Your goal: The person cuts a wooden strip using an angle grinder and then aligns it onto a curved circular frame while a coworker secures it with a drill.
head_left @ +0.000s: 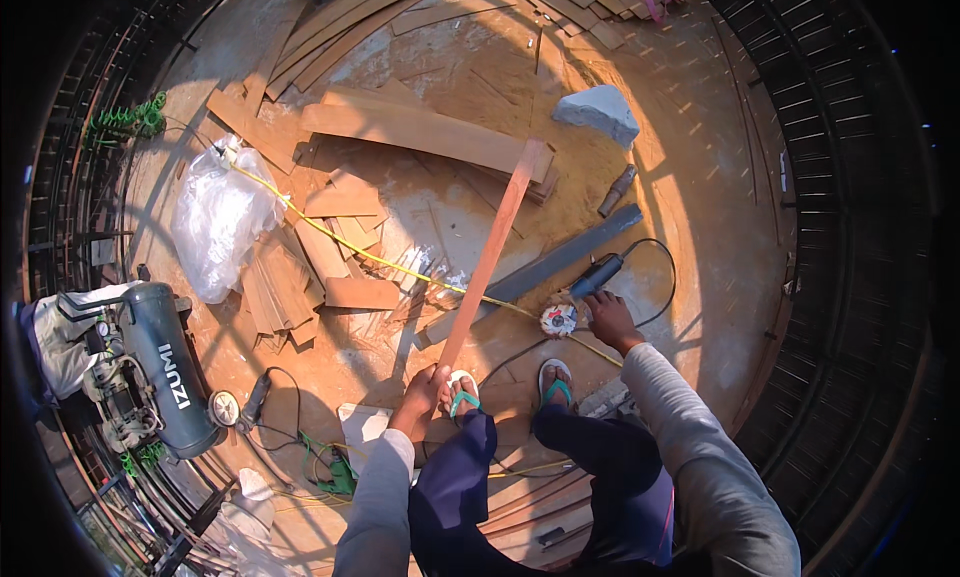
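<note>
My left hand is closed around the near end of a long, narrow reddish wooden strip. The strip slants away from me, and its far end overlaps a stack of wider boards. My right hand is at the side of an angle grinder, its fingers curled against the tool near the head. Part of that grip is hidden. The grinder's round pale disc faces upward, and its dark cord loops out to the right. A grey beam lies on the ground beneath.
A yellow hose crosses the ground toward my feet. An air compressor and a second grinder are at left, with a green power tool nearby. Wood offcuts, a plastic bag and a pale stone block lie around.
</note>
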Tool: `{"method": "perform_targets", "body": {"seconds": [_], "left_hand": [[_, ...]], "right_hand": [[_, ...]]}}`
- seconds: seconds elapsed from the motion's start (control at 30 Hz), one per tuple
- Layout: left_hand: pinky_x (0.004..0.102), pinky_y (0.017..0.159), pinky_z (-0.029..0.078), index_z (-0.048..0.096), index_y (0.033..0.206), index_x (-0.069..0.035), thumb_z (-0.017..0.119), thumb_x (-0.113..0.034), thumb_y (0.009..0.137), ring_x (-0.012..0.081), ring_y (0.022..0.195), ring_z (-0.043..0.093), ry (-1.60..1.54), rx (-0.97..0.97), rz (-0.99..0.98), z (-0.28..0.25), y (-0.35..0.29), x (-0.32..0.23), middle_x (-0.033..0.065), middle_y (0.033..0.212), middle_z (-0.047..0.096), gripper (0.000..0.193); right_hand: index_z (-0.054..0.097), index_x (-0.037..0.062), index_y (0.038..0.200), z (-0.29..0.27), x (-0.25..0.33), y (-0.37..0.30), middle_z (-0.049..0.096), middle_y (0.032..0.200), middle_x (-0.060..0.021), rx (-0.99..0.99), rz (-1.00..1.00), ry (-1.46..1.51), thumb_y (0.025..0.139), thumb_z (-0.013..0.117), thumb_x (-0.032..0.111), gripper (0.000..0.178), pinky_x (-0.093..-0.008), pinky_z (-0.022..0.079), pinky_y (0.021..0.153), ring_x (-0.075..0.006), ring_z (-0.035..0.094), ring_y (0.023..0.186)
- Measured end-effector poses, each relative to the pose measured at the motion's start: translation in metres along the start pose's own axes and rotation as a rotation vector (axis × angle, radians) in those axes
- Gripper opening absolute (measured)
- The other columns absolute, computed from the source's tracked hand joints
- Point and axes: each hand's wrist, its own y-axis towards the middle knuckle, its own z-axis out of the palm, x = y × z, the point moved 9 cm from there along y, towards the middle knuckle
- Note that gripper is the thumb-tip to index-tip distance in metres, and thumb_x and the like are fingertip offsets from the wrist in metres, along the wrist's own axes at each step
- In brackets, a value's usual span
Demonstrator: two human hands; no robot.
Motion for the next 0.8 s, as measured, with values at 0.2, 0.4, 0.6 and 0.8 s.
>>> {"method": "perform_targets", "body": {"seconds": [0.2,0.4,0.6,0.8], "left_hand": [[0.0437,0.073,0.055,0.063,0.097,0.000,0.082,-0.031,0.084,0.0316,0.079,0.069,0.362,-0.282,0.528,-0.029,0.036,-0.008,0.0168,0.085,0.067,0.039],[0.0524,0.085,0.051,0.061,0.106,0.000,0.088,-0.036,0.074,0.0460,0.094,0.063,0.602,-0.555,0.536,-0.026,0.040,-0.028,0.0237,0.097,0.065,0.056],[0.0498,0.080,0.055,0.062,0.117,0.002,0.086,-0.041,0.080,0.0441,0.090,0.071,0.356,-0.251,0.375,-0.035,0.082,0.008,0.0242,0.092,0.071,0.061],[0.0497,0.074,0.056,0.065,0.119,-0.003,0.081,-0.040,0.084,0.0419,0.079,0.071,0.103,-0.259,0.410,0.008,0.035,0.069,0.0236,0.088,0.071,0.053]], "right_hand": [[0.062,0.0156,0.124,0.060,0.005,0.069,0.063,0.128,-0.0084,-0.049,-0.375,-0.452,0.091,0.061,0.015,0.033,-0.0507,0.035,0.111,-0.0275,0.059,0.124],[0.065,0.0169,0.114,0.076,-0.032,0.098,0.067,0.111,-0.0085,0.044,-0.551,-0.418,0.082,0.073,0.023,0.033,-0.0464,0.045,0.102,-0.0291,0.065,0.111],[0.063,0.0058,0.120,0.064,-0.026,0.087,0.067,0.112,-0.0170,0.182,-0.431,-0.148,0.072,0.082,0.038,0.061,-0.0523,0.053,0.091,-0.0393,0.068,0.101],[0.055,-0.0050,0.133,0.019,-0.021,0.020,0.070,0.113,-0.0209,0.315,-0.028,0.649,0.082,0.076,0.038,0.070,-0.0424,0.053,0.091,-0.0325,0.069,0.099]]}}
